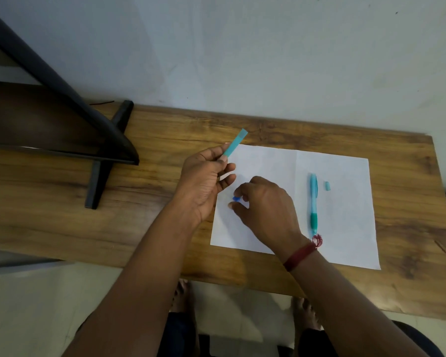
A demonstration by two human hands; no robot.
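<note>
My left hand (204, 181) is raised over the left edge of a white sheet of paper (345, 202) and pinches a slim teal tube (236, 143) that points up and away to the right. Just to its right, my right hand (265, 204) hovers low over the paper and pinches a small blue piece (236, 199) between thumb and fingers. A teal mechanical pencil (313, 202) with a green grip lies lengthwise on the paper's right half. Beside the pencil's far end sits a tiny teal cap (326, 186).
The paper lies on a wooden table (62, 202) pushed against a pale wall. A dark monitor with a black stand (106, 161) occupies the table's left side. A red thread band is on my right wrist. My bare feet show on the floor below the table's front edge.
</note>
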